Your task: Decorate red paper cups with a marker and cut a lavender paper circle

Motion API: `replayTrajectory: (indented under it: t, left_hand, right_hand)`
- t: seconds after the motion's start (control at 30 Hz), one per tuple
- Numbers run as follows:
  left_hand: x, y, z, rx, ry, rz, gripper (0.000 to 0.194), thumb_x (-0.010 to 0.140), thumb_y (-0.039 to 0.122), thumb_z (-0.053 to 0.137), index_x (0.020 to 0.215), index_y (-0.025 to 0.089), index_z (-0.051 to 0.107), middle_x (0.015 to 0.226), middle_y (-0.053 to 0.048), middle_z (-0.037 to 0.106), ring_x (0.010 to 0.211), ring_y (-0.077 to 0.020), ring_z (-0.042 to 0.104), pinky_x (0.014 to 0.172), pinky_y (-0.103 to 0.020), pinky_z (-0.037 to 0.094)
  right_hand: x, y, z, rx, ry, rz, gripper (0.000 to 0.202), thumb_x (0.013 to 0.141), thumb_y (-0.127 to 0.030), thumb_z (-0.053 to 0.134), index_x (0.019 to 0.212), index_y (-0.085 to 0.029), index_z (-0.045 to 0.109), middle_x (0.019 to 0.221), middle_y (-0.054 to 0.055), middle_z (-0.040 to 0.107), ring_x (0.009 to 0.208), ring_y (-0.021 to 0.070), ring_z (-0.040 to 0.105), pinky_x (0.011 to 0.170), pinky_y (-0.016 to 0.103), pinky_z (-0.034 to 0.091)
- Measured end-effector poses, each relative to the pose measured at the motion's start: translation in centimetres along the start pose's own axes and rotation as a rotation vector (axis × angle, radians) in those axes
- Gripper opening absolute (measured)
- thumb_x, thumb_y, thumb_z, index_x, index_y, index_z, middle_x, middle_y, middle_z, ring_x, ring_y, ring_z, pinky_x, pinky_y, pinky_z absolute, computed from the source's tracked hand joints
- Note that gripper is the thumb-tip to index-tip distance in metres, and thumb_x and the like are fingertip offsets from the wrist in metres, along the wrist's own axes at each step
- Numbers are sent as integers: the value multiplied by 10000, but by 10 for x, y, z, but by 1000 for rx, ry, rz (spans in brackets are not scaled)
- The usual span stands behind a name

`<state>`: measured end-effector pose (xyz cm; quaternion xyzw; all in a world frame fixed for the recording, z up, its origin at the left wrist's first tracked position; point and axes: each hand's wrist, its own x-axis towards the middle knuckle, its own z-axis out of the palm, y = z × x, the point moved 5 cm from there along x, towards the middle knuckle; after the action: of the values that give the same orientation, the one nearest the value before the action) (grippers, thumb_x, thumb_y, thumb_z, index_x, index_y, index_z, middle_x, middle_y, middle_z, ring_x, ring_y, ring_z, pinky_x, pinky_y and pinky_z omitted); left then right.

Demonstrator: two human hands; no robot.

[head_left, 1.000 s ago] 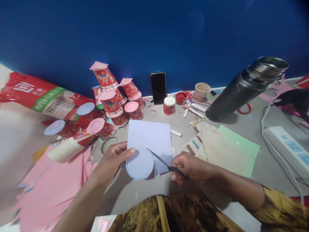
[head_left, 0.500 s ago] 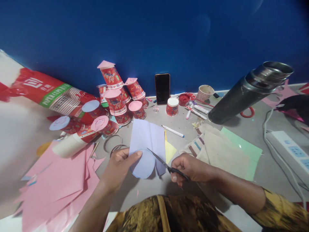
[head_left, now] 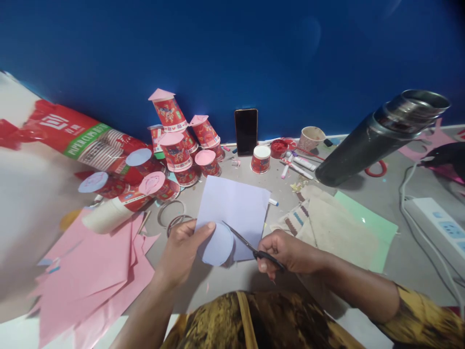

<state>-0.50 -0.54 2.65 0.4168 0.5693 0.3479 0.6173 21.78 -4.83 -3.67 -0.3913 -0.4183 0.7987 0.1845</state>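
Between the thumb and fingers of my left hand (head_left: 183, 247) is a lavender paper sheet (head_left: 236, 198), pinched at its left edge. A round part, the paper circle (head_left: 220, 245), is cut along its lower rim and hangs at the sheet's lower left. My right hand (head_left: 279, 252) is closed on black-handled scissors (head_left: 241, 236). Their blades point up and left, with the tip at the circle's upper right edge. The blades look nearly together. Whether the circle still joins the sheet at the top is hard to make out.
Red paper cups (head_left: 174, 152) with paper tops stand stacked at the back left, near a bag of cups (head_left: 90, 140). Pink paper (head_left: 87, 271) lies left. A phone (head_left: 246, 132) leans on the wall. A dark flask (head_left: 363, 145), cloth (head_left: 334, 228) and power strip (head_left: 432, 223) are right.
The loose right part of the lavender sheet has swung out to the right and flattened, now covering the yellow paper and most of the white marker. Both hands stay nearly in place.
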Motion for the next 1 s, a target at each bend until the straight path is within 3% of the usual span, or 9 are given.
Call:
replayTrajectory:
  t: [0.27, 1.0]
  left_hand:
    - [-1, 2, -4, 29, 36, 7, 398, 783, 522, 855, 694, 154, 733, 597, -32, 706, 514, -189, 646, 495, -285, 511]
    - [-2, 3, -6, 112, -55, -50, 431, 728, 555, 868, 645, 149, 751, 586, -35, 682, 501, -142, 576, 468, -236, 440]
  right_hand:
    - [0, -2, 1, -21, -2, 6, 313, 681, -420, 886, 644, -163, 711, 575, -21, 679, 523, 114, 594, 534, 213, 456]
    - [-1, -5, 4, -69, -49, 29, 303, 707, -422, 853, 632, -171, 700, 571, -27, 680, 524, 107, 587, 533, 198, 405]
